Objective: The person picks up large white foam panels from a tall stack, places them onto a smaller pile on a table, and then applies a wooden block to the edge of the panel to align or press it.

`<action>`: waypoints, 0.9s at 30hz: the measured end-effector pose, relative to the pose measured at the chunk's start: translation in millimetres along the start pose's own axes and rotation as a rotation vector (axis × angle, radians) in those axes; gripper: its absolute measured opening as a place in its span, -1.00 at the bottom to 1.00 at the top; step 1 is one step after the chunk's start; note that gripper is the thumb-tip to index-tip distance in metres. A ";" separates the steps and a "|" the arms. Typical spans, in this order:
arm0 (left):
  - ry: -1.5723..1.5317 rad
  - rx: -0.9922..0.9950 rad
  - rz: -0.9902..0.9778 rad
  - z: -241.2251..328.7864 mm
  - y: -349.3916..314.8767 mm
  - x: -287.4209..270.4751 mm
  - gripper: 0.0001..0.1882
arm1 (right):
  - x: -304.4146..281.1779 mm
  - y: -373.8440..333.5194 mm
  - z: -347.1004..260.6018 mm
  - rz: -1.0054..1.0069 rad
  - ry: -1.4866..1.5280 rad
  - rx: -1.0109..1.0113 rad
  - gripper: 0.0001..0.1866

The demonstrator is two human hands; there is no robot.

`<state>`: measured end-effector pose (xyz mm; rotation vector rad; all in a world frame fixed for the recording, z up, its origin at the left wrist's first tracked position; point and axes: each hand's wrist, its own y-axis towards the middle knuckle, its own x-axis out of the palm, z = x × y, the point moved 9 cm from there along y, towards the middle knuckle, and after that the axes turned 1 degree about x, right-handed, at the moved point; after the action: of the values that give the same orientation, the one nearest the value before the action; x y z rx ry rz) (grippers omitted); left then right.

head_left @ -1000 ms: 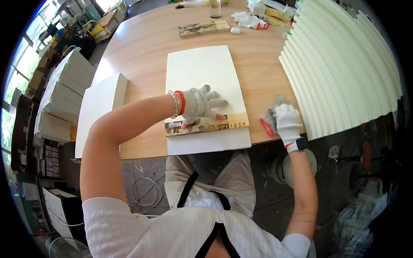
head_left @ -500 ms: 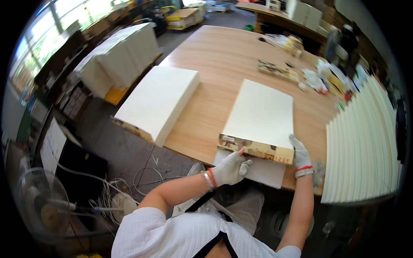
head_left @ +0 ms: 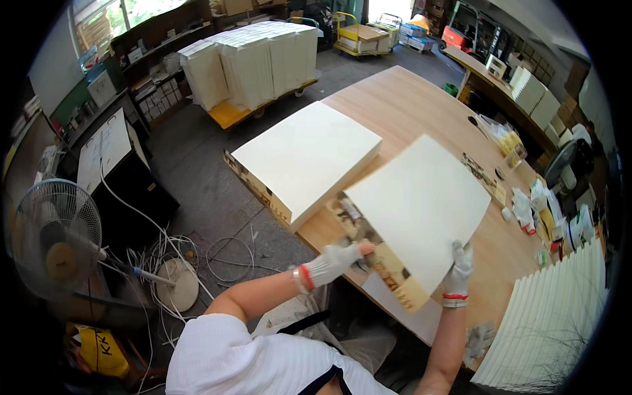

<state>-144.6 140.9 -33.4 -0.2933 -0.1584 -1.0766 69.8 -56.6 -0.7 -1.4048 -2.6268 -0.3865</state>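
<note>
A thick white block with a printed tan-and-brown edge point(head_left: 421, 210) is tilted in front of me, raised off the table at least in part. My left hand point(head_left: 336, 262), in a white knit glove with a red cuff band, grips its printed near-left edge, thumb on that side and the other fingers partly hidden. On the block's right edge, my gloved right hand point(head_left: 459, 270) is closed with the thumb over the top face. A similar white block point(head_left: 306, 155) lies flat on the table to the left. Below the held block, a white sheet point(head_left: 395, 304) lies at the table's near edge.
The wooden table point(head_left: 388, 85) carries a printed strip point(head_left: 484, 178), plastic bags and small items at the far right. A row of upright white pieces point(head_left: 543, 322) and a grey glove point(head_left: 479, 342) sit near right. Left are a fan point(head_left: 58, 227), cables and a loaded trolley point(head_left: 227, 113).
The held block has turned, tilted and shifted toward the block on the left, with both hands still on it. The view has swung left.
</note>
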 end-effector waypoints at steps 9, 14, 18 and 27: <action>0.197 0.715 0.895 126.7 -43.1 -214.2 -0.26 | 233.7 66.6 25.5 -0.146 0.090 -0.041 -0.76; 0.584 0.325 1.070 83.2 -7.7 -275.7 -0.13 | 261.0 102.2 107.7 -0.162 -0.596 0.230 -0.53; 0.349 0.437 1.014 73.6 4.6 -279.3 -0.13 | 260.4 99.5 95.0 -0.167 -0.749 0.298 -0.45; 0.303 0.582 1.096 44.1 14.3 -307.3 -0.18 | 228.7 111.8 108.6 -0.112 -0.639 0.238 -0.41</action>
<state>-275.2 419.6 -76.4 0.3048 -0.0162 0.0467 35.8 216.3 -32.0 -1.4870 -3.0999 0.4326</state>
